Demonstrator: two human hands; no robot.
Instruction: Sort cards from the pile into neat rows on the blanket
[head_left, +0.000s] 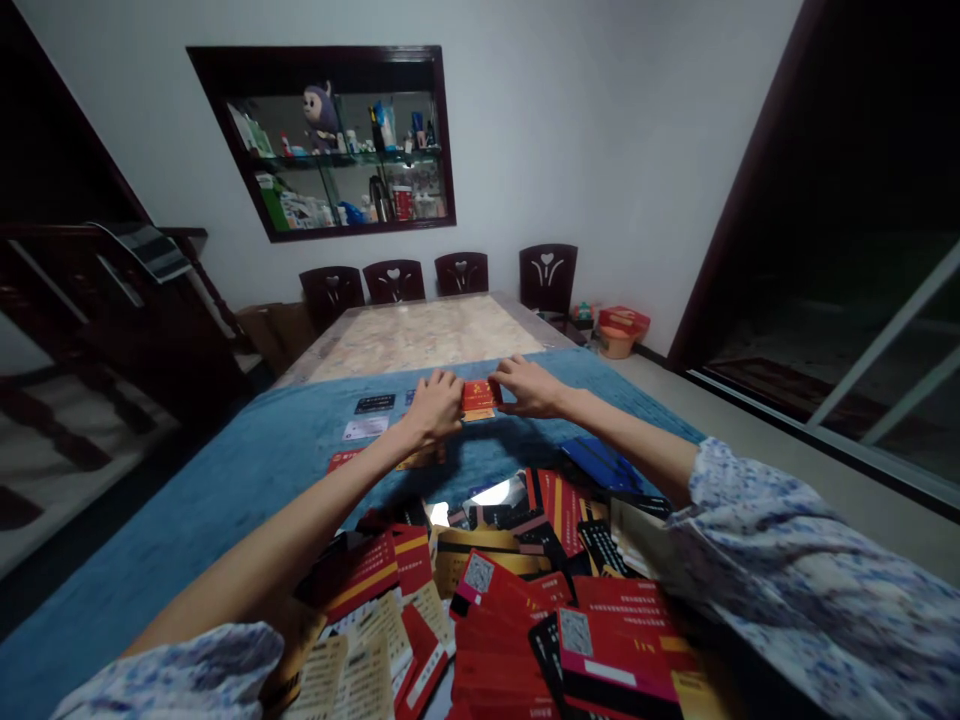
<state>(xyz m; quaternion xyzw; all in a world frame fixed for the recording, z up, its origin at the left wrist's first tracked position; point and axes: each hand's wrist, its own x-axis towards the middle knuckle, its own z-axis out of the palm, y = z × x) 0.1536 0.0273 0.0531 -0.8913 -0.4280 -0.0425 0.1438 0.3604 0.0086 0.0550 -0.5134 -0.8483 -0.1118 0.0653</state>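
Out over the blue cloth (247, 470), my left hand (442, 402) and my right hand (527, 386) grip a red card (478, 393) by its left and right ends. The fingers of both hands are bent around its edges. An orange-gold strip shows just below the red card; I cannot tell whether it is a second card. Left of my left hand lie a black card (374, 403) and a pale card (365, 428). Another red card (343, 460) is partly covered by my left forearm. Close to me spreads a heap of red, gold, black and cream cards (510, 610).
A blue flat item (602, 465) lies beneath my right forearm. Beyond the cloth the table's marbled top (420, 330) shows, with dark chairs (547, 275) behind it. A shelf niche (352, 155) is set in the wall. An orange bucket (617, 340) stands on the floor.
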